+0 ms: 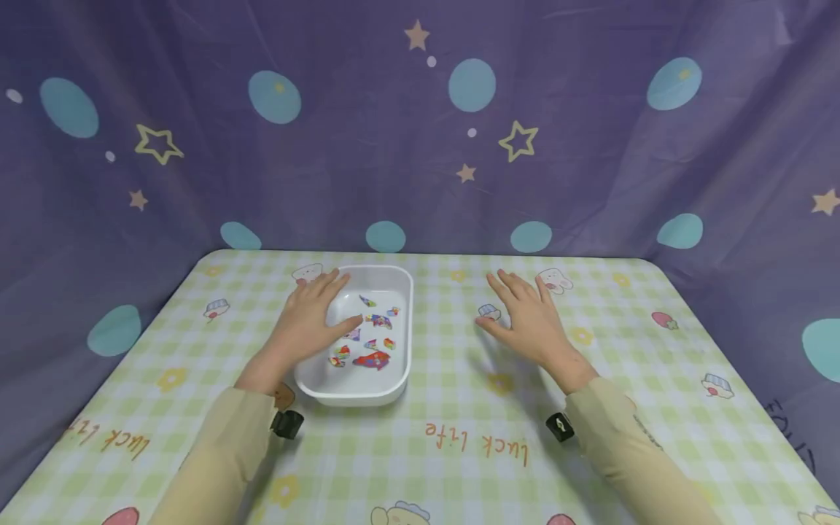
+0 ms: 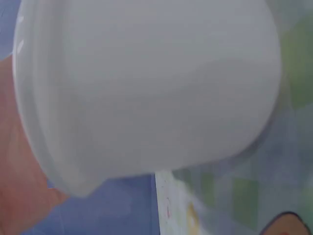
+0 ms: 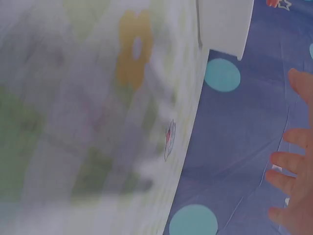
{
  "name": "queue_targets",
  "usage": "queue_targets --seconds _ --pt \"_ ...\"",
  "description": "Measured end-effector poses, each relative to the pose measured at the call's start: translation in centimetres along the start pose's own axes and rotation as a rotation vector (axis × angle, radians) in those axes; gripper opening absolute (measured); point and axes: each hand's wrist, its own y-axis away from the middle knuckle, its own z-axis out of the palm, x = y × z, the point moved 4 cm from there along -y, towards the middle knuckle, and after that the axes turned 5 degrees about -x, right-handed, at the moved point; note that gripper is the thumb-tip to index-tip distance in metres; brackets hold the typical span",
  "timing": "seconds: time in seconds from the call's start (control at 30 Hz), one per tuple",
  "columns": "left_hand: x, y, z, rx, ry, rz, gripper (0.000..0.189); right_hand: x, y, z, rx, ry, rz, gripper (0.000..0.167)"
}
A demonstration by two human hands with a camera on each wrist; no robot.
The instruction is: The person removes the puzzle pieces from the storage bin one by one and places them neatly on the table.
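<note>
A white rectangular tray (image 1: 405, 328) stands left of the table's middle. Several small colourful flat pieces, among them a larger red one (image 1: 372, 360), lie scattered on its floor. My left hand (image 1: 313, 313), fingers spread and straight, is over the tray's left edge and covers part of it. In the left wrist view the tray's white wall (image 2: 161, 88) fills most of the picture, with part of the hand (image 2: 24, 166) behind it. My right hand (image 1: 528, 321) hovers over the tablecloth right of the tray, fingers spread, holding nothing; its fingers (image 3: 288, 161) show in the right wrist view.
A green and white checked tablecloth (image 1: 453, 394) with printed cartoons and lettering covers the table. Behind and around it hangs a purple curtain (image 1: 367, 168) with stars and blue dots. Each sleeve cuff carries a small black device (image 1: 286, 424).
</note>
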Motion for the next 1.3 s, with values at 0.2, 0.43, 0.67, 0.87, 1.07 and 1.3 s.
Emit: queue_targets --seconds 0.2,0.43,0.67,0.87,1.07,1.3 --pt "-0.8 1.0 -0.4 0.043 0.077 -0.06 0.07 -1.8 -1.0 0.6 0.03 0.001 -0.063 0.071" --pt "-2.3 2.0 0.0 0.081 0.193 -0.131 0.065 -4.4 -1.9 1.3 0.037 -0.017 -0.129 0.066" --pt "-3.8 2.3 0.8 0.112 0.349 -0.164 0.062 -6.5 -2.7 1.5 0.043 -0.039 -0.169 0.06" --pt "-4.8 2.5 1.8 0.079 0.489 -0.198 0.063 -8.0 -3.2 1.9 0.005 -0.023 -0.203 0.055" --pt "-5.3 2.8 2.6 0.036 0.562 -0.236 0.065 -9.4 -3.7 2.6 -0.029 0.008 -0.252 0.052" --pt "-5.5 3.0 3.0 0.009 0.668 -0.236 0.066 -11.1 -4.3 3.1 -0.109 -0.001 -0.299 0.053"
